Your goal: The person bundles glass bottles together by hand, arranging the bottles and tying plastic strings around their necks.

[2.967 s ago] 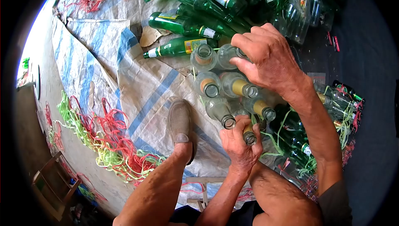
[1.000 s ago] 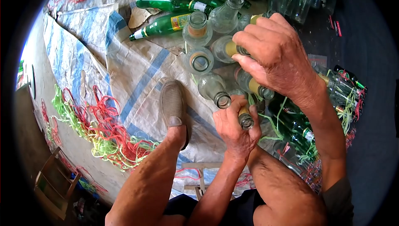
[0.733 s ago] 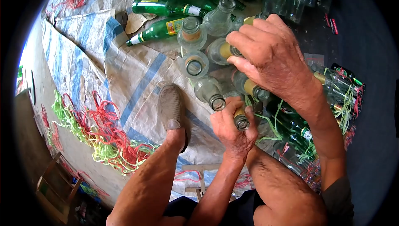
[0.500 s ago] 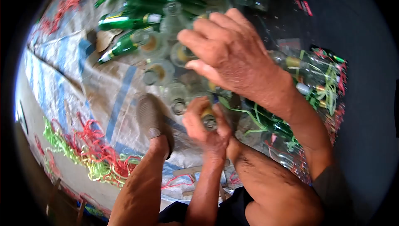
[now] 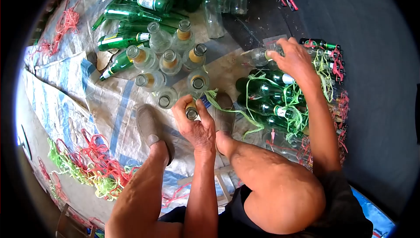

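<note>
My left hand (image 5: pixel 195 122) is wrapped round the neck of a clear glass bottle (image 5: pixel 191 110) with a gold neck label, standing between my feet. Just beyond it stands a cluster of similar clear bottles (image 5: pixel 169 62), upright with open mouths, most with gold neck labels. My right hand (image 5: pixel 295 58) reaches out to the right, its thumb and fingers curled over a clear glass bottle (image 5: pixel 258 57) lying on its side. The hand hides part of that bottle. Below it lie green bottles (image 5: pixel 262 90) tied with light green plastic string (image 5: pixel 250 119).
Loose green bottles (image 5: pixel 140 14) lie at the upper left, with clear bottles (image 5: pixel 213 17) beside them. Tangled red and green string (image 5: pixel 98 163) lies on the striped sheet (image 5: pixel 120 119) at left. A dark cloth (image 5: pixel 367 84) covers the right side. My shoes (image 5: pixel 151 126) flank the left hand.
My right hand has moved from above the clear bottle cluster to the lying bottle at the right. My left hand stays on its bottle. The camera view has shifted.
</note>
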`<act>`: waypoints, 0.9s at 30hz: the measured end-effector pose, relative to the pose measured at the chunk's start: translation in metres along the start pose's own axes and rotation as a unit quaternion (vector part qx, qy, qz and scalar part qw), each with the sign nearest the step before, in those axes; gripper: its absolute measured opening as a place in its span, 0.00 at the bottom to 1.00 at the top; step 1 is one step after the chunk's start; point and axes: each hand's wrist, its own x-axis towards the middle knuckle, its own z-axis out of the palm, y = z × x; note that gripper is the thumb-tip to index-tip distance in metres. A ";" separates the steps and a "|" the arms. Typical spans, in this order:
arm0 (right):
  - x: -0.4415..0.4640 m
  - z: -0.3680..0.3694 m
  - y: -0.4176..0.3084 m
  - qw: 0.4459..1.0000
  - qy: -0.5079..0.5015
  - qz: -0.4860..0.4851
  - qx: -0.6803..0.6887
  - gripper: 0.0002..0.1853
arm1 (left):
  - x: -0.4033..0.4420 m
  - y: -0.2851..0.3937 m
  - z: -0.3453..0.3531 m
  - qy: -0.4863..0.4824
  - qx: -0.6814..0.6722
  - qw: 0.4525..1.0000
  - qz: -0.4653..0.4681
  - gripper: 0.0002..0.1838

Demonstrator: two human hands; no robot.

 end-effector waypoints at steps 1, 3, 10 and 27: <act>0.002 0.007 0.004 1.000 -0.017 0.012 0.012 0.24 | 0.001 0.002 -0.001 0.000 -0.005 1.000 -0.006 0.12; 0.011 0.019 0.009 0.999 -0.040 0.017 0.019 0.23 | 0.001 0.005 -0.003 0.005 0.004 1.000 0.006 0.11; 0.004 0.015 -0.002 1.000 0.008 0.003 0.028 0.23 | 0.002 0.011 -0.010 0.012 0.023 0.999 0.019 0.13; -0.110 -0.214 -0.116 0.908 0.143 -0.156 0.361 0.07 | 0.001 0.014 -0.018 0.012 0.035 0.999 0.009 0.14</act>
